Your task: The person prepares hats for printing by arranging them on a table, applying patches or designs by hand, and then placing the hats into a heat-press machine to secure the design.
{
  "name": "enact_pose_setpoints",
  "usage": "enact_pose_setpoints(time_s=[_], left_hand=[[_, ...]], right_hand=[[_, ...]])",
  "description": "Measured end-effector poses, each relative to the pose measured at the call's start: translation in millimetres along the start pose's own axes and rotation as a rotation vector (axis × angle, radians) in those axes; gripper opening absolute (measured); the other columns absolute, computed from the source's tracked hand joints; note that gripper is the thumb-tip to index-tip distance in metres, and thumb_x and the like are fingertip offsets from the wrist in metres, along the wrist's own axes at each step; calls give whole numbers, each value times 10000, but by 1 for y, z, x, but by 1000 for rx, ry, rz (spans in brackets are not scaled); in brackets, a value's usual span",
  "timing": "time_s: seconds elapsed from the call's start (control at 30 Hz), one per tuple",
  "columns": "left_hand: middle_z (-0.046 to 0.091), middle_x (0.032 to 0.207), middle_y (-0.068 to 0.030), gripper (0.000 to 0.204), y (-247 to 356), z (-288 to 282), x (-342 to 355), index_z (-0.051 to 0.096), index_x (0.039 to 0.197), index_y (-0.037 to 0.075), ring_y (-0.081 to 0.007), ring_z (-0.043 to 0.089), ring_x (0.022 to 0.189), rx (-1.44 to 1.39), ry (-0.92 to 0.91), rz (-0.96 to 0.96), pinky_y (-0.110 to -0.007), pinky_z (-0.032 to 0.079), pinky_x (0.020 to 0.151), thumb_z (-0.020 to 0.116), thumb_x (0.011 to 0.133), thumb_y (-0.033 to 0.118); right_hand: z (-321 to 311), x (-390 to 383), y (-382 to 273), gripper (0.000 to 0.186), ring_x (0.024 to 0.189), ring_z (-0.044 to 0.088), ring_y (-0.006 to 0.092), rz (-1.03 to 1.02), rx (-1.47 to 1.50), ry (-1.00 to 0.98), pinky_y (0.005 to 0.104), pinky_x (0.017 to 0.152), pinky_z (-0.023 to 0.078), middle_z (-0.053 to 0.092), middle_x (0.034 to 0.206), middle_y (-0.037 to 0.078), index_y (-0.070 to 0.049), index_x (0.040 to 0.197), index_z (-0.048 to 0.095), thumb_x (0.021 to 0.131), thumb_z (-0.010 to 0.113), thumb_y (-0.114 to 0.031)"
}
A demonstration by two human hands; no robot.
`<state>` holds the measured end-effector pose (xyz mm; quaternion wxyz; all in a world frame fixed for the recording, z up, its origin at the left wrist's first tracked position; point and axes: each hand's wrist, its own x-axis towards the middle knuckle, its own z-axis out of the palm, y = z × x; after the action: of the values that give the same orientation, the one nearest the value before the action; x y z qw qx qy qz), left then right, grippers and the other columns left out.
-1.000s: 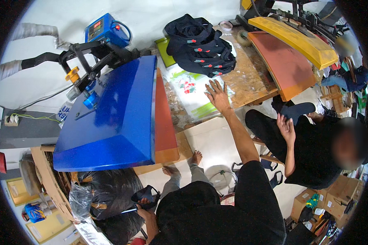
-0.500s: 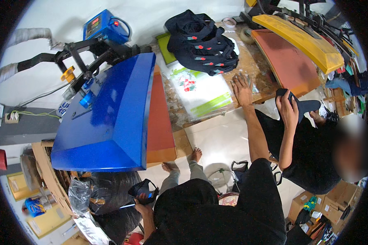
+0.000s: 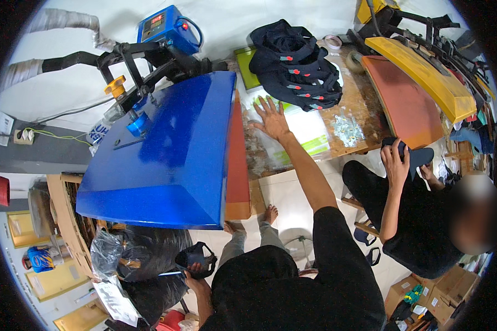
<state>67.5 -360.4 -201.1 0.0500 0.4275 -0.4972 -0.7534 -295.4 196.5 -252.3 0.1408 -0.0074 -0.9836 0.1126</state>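
My right hand (image 3: 271, 119) lies with fingers spread over a stack of white and green printed sheets (image 3: 306, 129) on the workbench. Its palm covers part of the top sheet. Just beyond it rises a pile of dark fabric pieces (image 3: 295, 66) with small red and green prints. Low at the left, my left hand (image 3: 196, 280) grips a dark fabric piece with a loop strap (image 3: 196, 258); some of its fingers are hidden.
A blue heat press (image 3: 160, 160) stands left, its top over a reddish pad (image 3: 239, 182). At right is a yellow heat press (image 3: 422, 77). Small shiny scraps (image 3: 348, 131) lie on the bench. A co-worker (image 3: 419, 220) sits at right, holding dark fabric. Black plastic bags (image 3: 149, 251) stand at lower left.
My right hand has moved left from the bare wood onto the printed sheets, uncovering the shiny scraps. My left hand still holds the dark fabric piece. The whole view has shifted slightly.
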Motion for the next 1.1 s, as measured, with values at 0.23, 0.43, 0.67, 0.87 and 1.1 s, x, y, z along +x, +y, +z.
enact_pose_setpoints(time_s=[0.23, 0.43, 0.67, 0.87, 1.1], left_hand=[[645, 1090, -155, 347, -19, -26, 4, 494, 1144, 57, -287, 643, 994, -142, 40, -10, -427, 514, 926, 366, 1070, 371], [629, 1103, -191, 382, -20, -32, 17, 480, 1164, 35, -302, 637, 1008, -198, -78, -38, -436, 509, 961, 320, 1079, 372], [654, 1066, -181, 355, -10, -8, 10, 492, 1133, 29, -306, 643, 988, -37, -21, -21, -423, 515, 925, 386, 1069, 361], [659, 1044, -175, 331, 1, -3, 7, 513, 1107, 29, -293, 649, 931, -69, 73, -33, -397, 529, 863, 373, 1075, 327], [642, 1087, -167, 386, -20, -24, 42, 497, 1140, 37, -298, 622, 976, -134, -74, -139, -431, 493, 912, 349, 1071, 386]], right_hand=[[-6, -25, 9, 733, 1446, 288, 342, 15, 58, 22, 636, 1141, 218, 370, 1539, 141, -139, 1443, 466, 894, 545, -619], [-20, -67, 46, 617, 1336, 431, 383, 277, 490, 216, 526, 1120, 314, 471, 1439, 214, -10, 1377, 484, 889, 684, -331], [-10, -22, 17, 750, 1459, 275, 336, -29, 84, 64, 611, 1159, 219, 365, 1547, 137, -152, 1478, 417, 890, 580, -586], [2, -14, 17, 716, 1447, 296, 337, -61, -31, -5, 610, 1161, 205, 394, 1533, 111, -133, 1426, 482, 891, 549, -604], [-14, -76, 15, 679, 1424, 321, 356, -85, 139, 27, 576, 1164, 236, 434, 1475, 175, -44, 1378, 491, 870, 676, -457]])
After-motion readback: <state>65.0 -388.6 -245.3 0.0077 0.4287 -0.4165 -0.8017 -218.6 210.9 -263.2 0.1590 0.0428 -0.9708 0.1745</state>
